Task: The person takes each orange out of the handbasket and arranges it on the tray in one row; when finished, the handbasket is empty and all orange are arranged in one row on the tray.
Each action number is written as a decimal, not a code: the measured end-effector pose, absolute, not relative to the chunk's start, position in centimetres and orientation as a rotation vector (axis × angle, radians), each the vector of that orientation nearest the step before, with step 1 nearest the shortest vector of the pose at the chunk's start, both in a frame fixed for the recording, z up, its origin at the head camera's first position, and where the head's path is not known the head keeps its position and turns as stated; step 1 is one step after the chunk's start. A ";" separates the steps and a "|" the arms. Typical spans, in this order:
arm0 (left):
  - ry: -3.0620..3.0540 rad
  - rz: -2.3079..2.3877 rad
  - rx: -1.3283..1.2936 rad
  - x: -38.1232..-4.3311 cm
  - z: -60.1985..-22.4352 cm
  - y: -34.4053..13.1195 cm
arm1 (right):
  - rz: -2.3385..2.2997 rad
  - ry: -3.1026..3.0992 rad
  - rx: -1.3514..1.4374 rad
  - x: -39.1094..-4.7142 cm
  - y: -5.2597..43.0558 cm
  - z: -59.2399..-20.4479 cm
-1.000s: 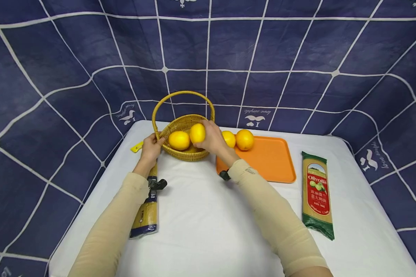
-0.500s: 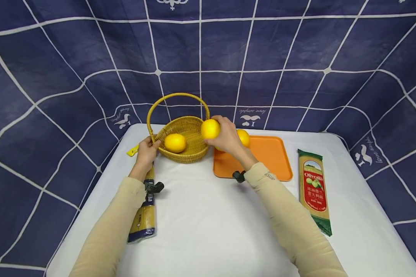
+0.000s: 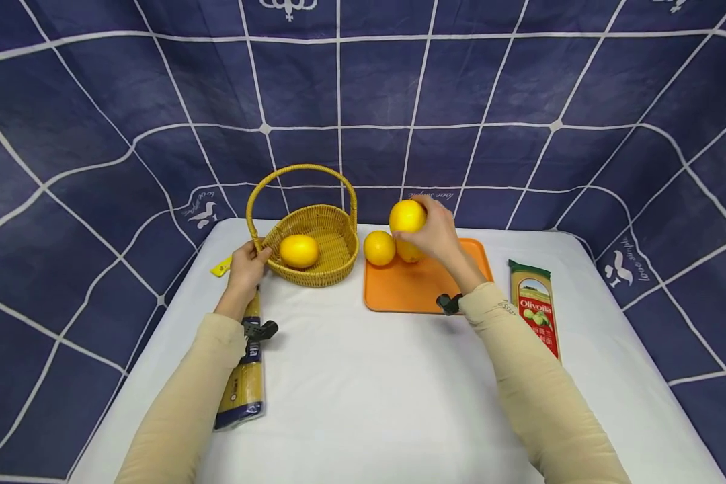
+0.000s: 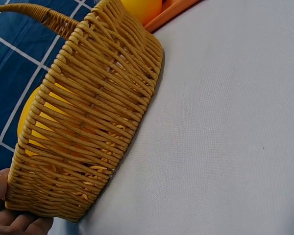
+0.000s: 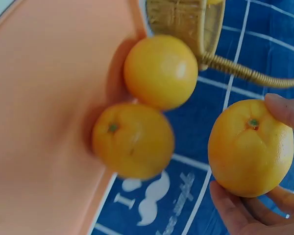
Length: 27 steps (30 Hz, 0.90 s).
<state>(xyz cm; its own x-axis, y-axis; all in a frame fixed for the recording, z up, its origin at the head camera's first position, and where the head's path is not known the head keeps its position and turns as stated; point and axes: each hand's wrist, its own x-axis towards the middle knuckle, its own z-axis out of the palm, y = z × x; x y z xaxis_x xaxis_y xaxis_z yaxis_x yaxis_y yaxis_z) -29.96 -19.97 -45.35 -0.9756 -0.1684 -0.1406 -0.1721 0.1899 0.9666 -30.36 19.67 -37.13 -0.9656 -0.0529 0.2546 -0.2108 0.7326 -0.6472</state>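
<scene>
My right hand point(image 3: 440, 232) holds an orange point(image 3: 407, 216) in the air over the back of the orange tray point(image 3: 426, 294), thumb and fingers around it. Two more oranges lie side by side on the tray's back left part; one is a front orange point(image 5: 133, 140) in the right wrist view. With my left hand point(image 3: 246, 269) I grip the left rim of a wicker basket point(image 3: 337, 236), near the foot of its tall handle. A yellow-orange fruit point(image 3: 299, 251) lies inside the basket, partly visible through the weave in the left wrist view.
A long pasta pack point(image 3: 245, 386) with dark blue ends lies under my left forearm. A green-ended spaghetti pack point(image 3: 534, 302) lies on the right, partly behind my right sleeve. Left of the basket is a small yellow item point(image 3: 220, 267). A blue checked cloth point(image 3: 375, 81) hangs behind the white table.
My right hand has carried the orange rightward from inside the basket to over the tray. One fruit stays in the basket. My left hand keeps its grip on the rim.
</scene>
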 end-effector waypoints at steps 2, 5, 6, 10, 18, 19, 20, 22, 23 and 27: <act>2.414 1.962 -0.347 -29.9 -45.3 -20.0 | 1.035 -2.723 0.176 -30.3 20.6 -37.3; 2.418 1.951 -0.349 -29.8 -45.2 -20.1 | 1.001 -2.733 0.139 -30.3 21.9 -37.4; 2.421 1.949 -0.349 -29.8 -45.2 -20.1 | 0.994 -2.735 0.130 -30.2 22.2 -37.4; 2.427 1.954 -0.353 -29.9 -45.1 -20.2 | 0.990 -2.752 0.111 -30.3 23.4 -37.6; 2.440 1.939 -0.342 -30.1 -45.3 -20.1 | 0.956 -2.827 0.003 -30.7 25.4 -39.0; 2.441 1.938 -0.341 -30.1 -45.3 -20.0 | 0.950 -2.835 -0.012 -30.8 25.6 -39.3; 2.442 1.936 -0.341 -30.1 -45.3 -20.0 | 0.948 -2.842 -0.027 -30.9 25.7 -39.5; 2.448 1.926 -0.345 -30.2 -45.3 -20.0 | 0.945 -2.854 -0.047 -31.0 26.0 -40.0; 2.453 1.920 -0.351 -30.2 -45.3 -20.0 | 0.943 -2.860 -0.051 -31.1 26.1 -40.2; 2.463 1.916 -0.369 -30.1 -45.2 -20.1 | 0.938 -2.888 -0.016 -31.3 26.2 -41.2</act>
<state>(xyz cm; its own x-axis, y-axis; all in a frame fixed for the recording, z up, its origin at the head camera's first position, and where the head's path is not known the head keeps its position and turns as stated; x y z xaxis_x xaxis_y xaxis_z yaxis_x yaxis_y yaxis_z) -30.08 -20.11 -45.23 -0.9724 -0.1843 -0.1428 -0.1837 0.2285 0.9561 -31.31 26.18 -41.25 -0.9944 0.0423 0.0968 -0.0226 0.8095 -0.5867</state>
